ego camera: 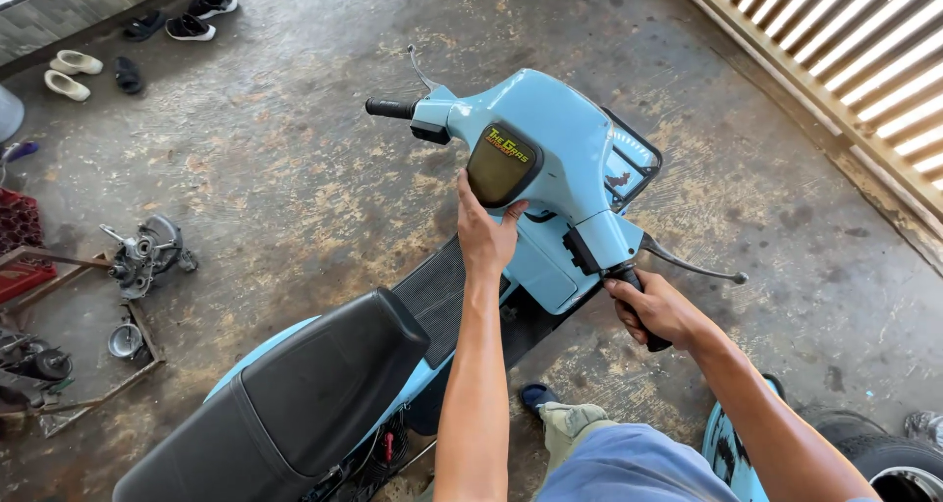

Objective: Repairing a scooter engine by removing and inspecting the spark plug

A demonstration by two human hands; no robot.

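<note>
A light blue scooter stands on the concrete floor, its handlebar turned and its black seat toward me. My left hand rests with the fingers on the lower edge of the dark speedometer panel in the headset. My right hand is closed around the black right handlebar grip, just below the metal brake lever. The left grip and its lever stick out free on the far side.
An engine part and other metal pieces lie on the floor at left, beside a red crate. Several shoes sit at the back left. A tyre lies at bottom right. A slatted gate runs along the right.
</note>
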